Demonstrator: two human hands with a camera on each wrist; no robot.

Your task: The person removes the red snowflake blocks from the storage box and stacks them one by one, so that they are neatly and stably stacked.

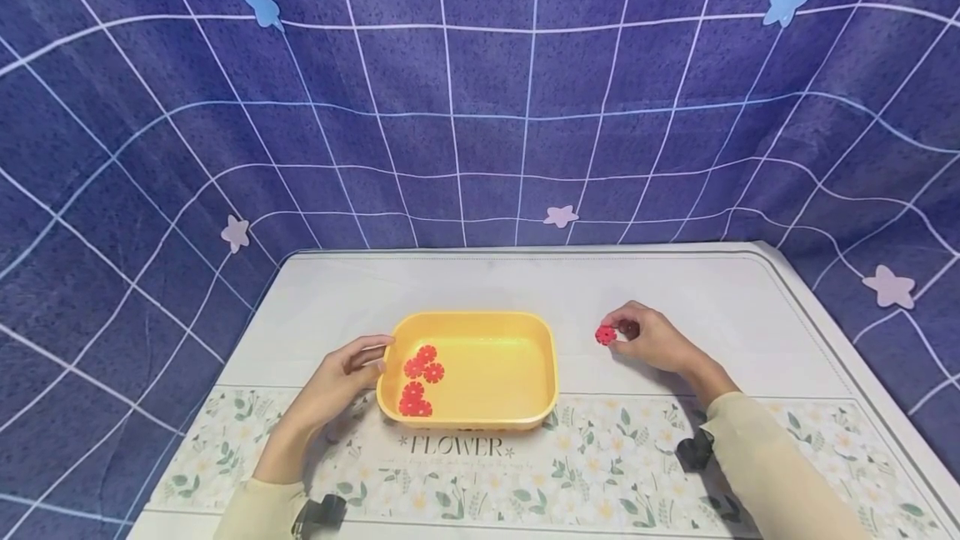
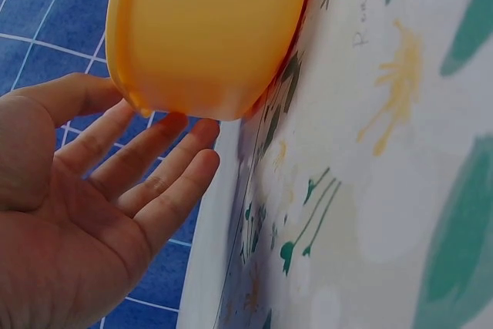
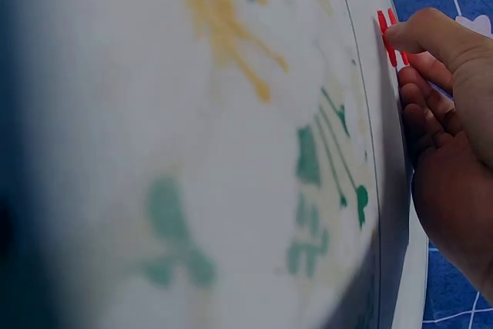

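Note:
A yellow tray (image 1: 487, 419) stands on the table, with several red flower-shaped plastic discs (image 1: 433, 372) at its left end. My left hand (image 1: 347, 377) touches the tray's left end; the left wrist view shows its palm (image 2: 85, 221) and fairly straight fingers against the outer wall. Right of the tray, my right hand (image 1: 648, 338) pinches red flower-shaped discs (image 1: 605, 335) between thumb and fingers. Seen edge-on in the right wrist view, these look like two thin discs (image 3: 387, 38) side by side. Whether they touch the table, I cannot tell.
A white table cover (image 1: 675, 282) with a printed flower band (image 1: 600, 465) lies under everything. Behind and at both sides hangs a blue curtain (image 1: 480, 140) with a line grid and stars. Dark wrist mounts (image 1: 696, 450) sit by both sleeves.

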